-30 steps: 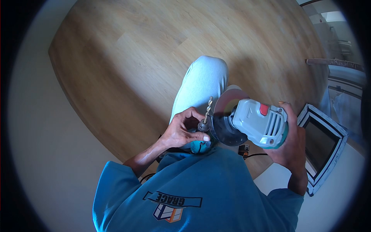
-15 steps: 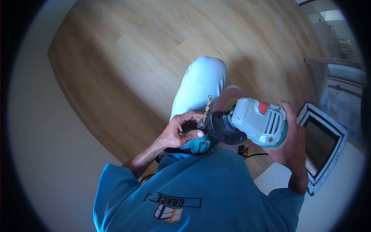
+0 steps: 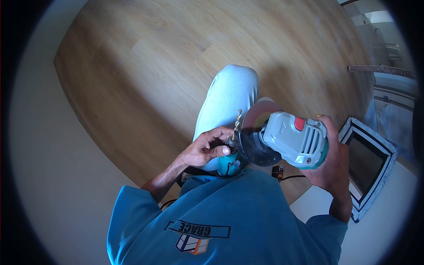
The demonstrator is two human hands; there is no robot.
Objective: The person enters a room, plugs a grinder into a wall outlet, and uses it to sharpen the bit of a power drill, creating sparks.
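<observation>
The left hand pinches the drill chuck, its drill bit pointing toward twelve o'clock, while the right hand wraps around the angle grinder at three o'clock of it.

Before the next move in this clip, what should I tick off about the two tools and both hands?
1. Left hand closed on the drill chuck: ok, fingers wrap it.
2. Drill bit seated and pointing away from the body: ok, it points out over the wooden floor.
3. Right hand grip on the grinder: ok, it cups the grey body.
4. Grinder disc clear of the left fingers: not ok, it sits right beside them.
5. Grinder switched off: cannot tell.
6. Knee clear of the disc: cannot tell.
</observation>
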